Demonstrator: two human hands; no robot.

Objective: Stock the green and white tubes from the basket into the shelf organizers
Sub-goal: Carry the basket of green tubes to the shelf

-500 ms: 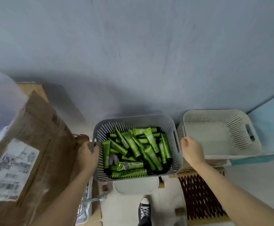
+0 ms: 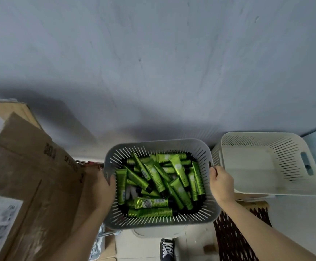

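The green tubes (image 2: 159,185) are lying heaped in the grey basket (image 2: 153,221) at lower centre of the frame, and we're finding no single heading. Most are slanting from upper left to lower right, dark caps largely toward the lower right, while two by the near wall are lying straight across. The pile is sitting squarely between both grips, neither nearer. The left hand (image 2: 104,187) is curling its fingers over the left rim, and the right hand (image 2: 222,183) is clasping the right handle slot. A white basket (image 2: 283,159) is sitting just right, and a cardboard box (image 2: 32,166) is leaning at left.
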